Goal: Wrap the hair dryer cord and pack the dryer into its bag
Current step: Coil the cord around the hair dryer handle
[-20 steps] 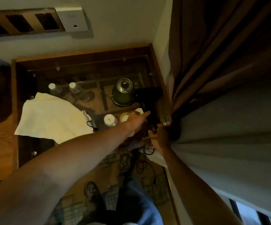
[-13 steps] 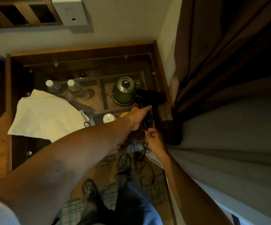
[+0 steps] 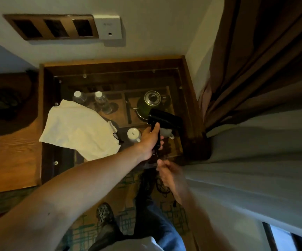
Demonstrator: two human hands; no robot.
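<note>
Dryer (image 3: 165,119) sits up over the table (image 3: 191,98), near the kettle (image 3: 151,100), left hand (image 3: 149,140) wrapped tight round its handle. Right hand (image 3: 169,173) just below, fingers pinched on the cord (image 3: 162,186) hanging down. Bag (image 3: 79,130) lies left, untouched.

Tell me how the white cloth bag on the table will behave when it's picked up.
The white cloth bag will probably flop and sag: it lies flat and creased on the table. It looks thin, so likely light. Its black drawstring trails loose at the mouth and may dangle or snag.
</note>
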